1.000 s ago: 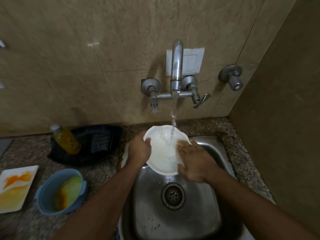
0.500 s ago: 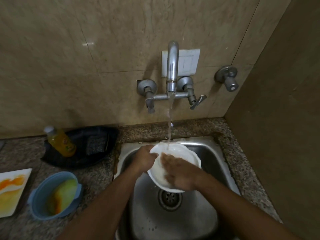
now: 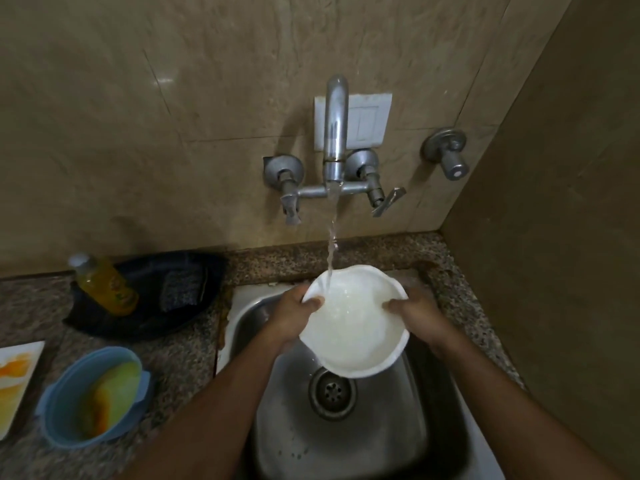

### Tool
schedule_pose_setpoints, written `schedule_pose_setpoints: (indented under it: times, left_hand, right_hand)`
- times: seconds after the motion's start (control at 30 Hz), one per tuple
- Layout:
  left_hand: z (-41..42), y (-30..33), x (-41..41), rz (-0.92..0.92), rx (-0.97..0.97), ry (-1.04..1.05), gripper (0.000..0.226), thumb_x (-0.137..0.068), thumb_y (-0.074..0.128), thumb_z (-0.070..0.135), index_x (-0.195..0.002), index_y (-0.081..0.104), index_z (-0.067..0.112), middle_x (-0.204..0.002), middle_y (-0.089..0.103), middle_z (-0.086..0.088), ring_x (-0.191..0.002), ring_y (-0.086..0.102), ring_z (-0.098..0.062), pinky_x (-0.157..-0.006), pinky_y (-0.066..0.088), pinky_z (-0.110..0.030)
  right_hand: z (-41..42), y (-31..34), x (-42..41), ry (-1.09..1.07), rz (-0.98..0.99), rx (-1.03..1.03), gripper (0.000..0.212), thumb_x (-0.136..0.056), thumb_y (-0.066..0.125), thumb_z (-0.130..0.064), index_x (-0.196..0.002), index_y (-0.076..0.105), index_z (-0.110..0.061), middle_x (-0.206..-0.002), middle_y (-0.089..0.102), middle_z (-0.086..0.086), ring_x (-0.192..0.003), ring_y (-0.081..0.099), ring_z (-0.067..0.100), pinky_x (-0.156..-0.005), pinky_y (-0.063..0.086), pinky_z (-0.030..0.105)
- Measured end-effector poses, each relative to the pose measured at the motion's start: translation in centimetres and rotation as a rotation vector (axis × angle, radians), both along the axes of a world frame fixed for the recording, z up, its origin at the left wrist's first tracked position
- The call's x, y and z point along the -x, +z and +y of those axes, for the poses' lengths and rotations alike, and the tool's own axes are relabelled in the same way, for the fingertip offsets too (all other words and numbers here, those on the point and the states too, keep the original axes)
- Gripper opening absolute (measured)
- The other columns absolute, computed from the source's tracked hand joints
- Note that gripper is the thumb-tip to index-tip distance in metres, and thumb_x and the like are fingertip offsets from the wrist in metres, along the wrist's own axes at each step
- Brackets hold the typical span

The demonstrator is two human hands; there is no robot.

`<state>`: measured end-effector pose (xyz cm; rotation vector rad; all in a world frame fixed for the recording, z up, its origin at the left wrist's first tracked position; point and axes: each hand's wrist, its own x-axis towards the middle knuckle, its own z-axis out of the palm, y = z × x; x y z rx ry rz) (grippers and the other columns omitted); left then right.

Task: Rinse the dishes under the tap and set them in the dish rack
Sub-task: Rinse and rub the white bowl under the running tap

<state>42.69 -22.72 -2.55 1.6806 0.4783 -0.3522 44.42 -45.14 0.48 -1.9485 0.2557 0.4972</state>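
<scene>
— Where's the bowl?
— I hold the white bowl (image 3: 353,323) over the sink (image 3: 346,427), under the tap (image 3: 335,133); the stream lands inside near its far-left rim.
— Your grip?
— Left hand (image 3: 291,315) clamped on the left rim, right hand (image 3: 415,315) clamped on the right rim, thumbs inside.

Left hand (image 3: 289,315) and right hand (image 3: 417,317) grip a white bowl (image 3: 353,327) under the running tap (image 3: 335,133), above the sink (image 3: 346,427).

The white plate (image 3: 14,379) is cut off by the left edge
</scene>
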Motion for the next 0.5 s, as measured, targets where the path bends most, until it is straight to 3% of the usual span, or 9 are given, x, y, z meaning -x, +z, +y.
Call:
schedule_pose_setpoints:
  times: [0.03, 0.13, 0.23, 0.3, 0.4, 0.5]
  left_hand:
    - [0.0, 0.0, -0.3, -0.022, 0.012, 0.008, 0.03, -0.094, 0.059, 0.014, -0.121, 0.065, 0.025, -0.107, 0.073, -0.002, -0.096, 0.069, -0.026, -0.088, 0.055, -0.053]
    - [0.2, 0.7, -0.6, -0.094, 0.01, 0.044, 0.034, -0.091, 0.06, 0.003, -0.12, 0.067, 0.018, -0.102, 0.074, -0.003, -0.094, 0.069, -0.028, -0.088, 0.055, -0.054]
    - [1.3, 1.6, -0.1, -0.164, -0.113, -0.093, 0.046, -0.089, 0.059, -0.002, -0.129, 0.06, 0.02, -0.113, 0.068, -0.001, -0.1, 0.065, -0.02, -0.088, 0.054, -0.04]
    - [2.3, 1.8, 0.5, -0.213, -0.302, -0.204, 0.049, -0.089, 0.061, 0.002, -0.134, 0.055, 0.02, -0.117, 0.061, 0.006, -0.105, 0.058, -0.014, -0.088, 0.049, -0.03]
    - [3.3, 1.4, 1.7, -0.339, -0.419, -0.201, 0.049, -0.09, 0.058, 0.002, -0.135, 0.055, 0.023, -0.12, 0.06, 0.007, -0.109, 0.055, -0.011, -0.092, 0.046, -0.027]
    - [3.9, 0.7, 2.8, -0.43, -0.47, -0.142, 0.048, -0.09, 0.055, 0.003, -0.133, 0.055, 0.023, -0.123, 0.064, 0.002, -0.11, 0.058, -0.014, -0.095, 0.048, -0.029]
  right_hand:
    - [0.0, -0.2, 0.0, -0.038, 0.055, -0.089, 0.037, -0.089, 0.062, -0.006, -0.125, 0.062, -0.016, -0.114, 0.069, 0.009, -0.1, 0.066, 0.028, -0.086, 0.055, 0.049]
    - [0.1, -1.6, 0.5, -0.134, -0.039, -0.191, 0.031, -0.087, 0.066, -0.001, -0.117, 0.067, -0.01, -0.11, 0.072, 0.012, -0.097, 0.068, 0.029, -0.086, 0.056, 0.049]
    - [1.0, -2.7, 1.3, -0.197, -0.127, -0.231, 0.022, -0.086, 0.07, -0.005, -0.107, 0.07, -0.012, -0.101, 0.075, 0.01, -0.087, 0.071, 0.024, -0.074, 0.058, 0.039]
    - [1.8, -3.1, 2.0, -0.194, -0.18, -0.239, 0.02, -0.086, 0.07, -0.005, -0.102, 0.071, -0.017, -0.095, 0.075, 0.005, -0.081, 0.071, 0.017, -0.066, 0.056, 0.029]
    - [2.9, -3.1, 2.5, -0.148, -0.267, -0.257, 0.023, -0.087, 0.07, -0.005, -0.104, 0.071, -0.02, -0.096, 0.075, -0.001, -0.087, 0.071, 0.013, -0.074, 0.056, 0.027]
    - [3.5, -3.0, 2.6, -0.052, -0.354, -0.125, 0.024, -0.088, 0.07, -0.007, -0.108, 0.071, -0.02, -0.097, 0.073, -0.007, -0.092, 0.069, 0.01, -0.085, 0.055, 0.031]
